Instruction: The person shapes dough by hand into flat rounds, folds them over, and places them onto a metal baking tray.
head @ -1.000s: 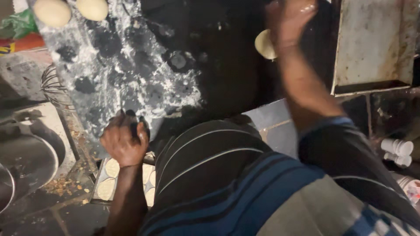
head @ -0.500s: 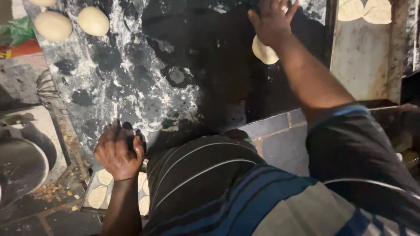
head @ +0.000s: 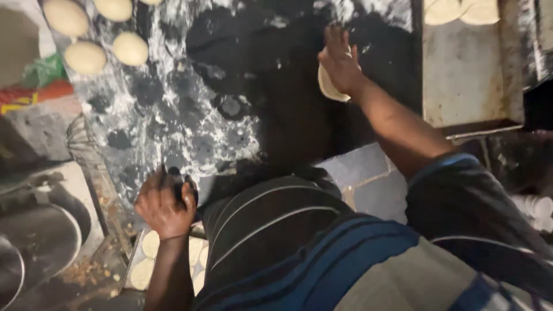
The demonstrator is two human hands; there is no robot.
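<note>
Flour-dusted black stone worktop is serving as the pressing surface. Right hand, fingers spread, is flattening a pale round dough disc beneath its palm. Left hand is gripping the near counter edge. Further flattening appears needed.

At eleven o'clock I see four dough balls resting on the floured black worktop. At one o'clock, flattened dough rounds lie on a worn metal tray. At seven o'clock, pale discs fill a low tray, with a wire whisk at nine.
</note>
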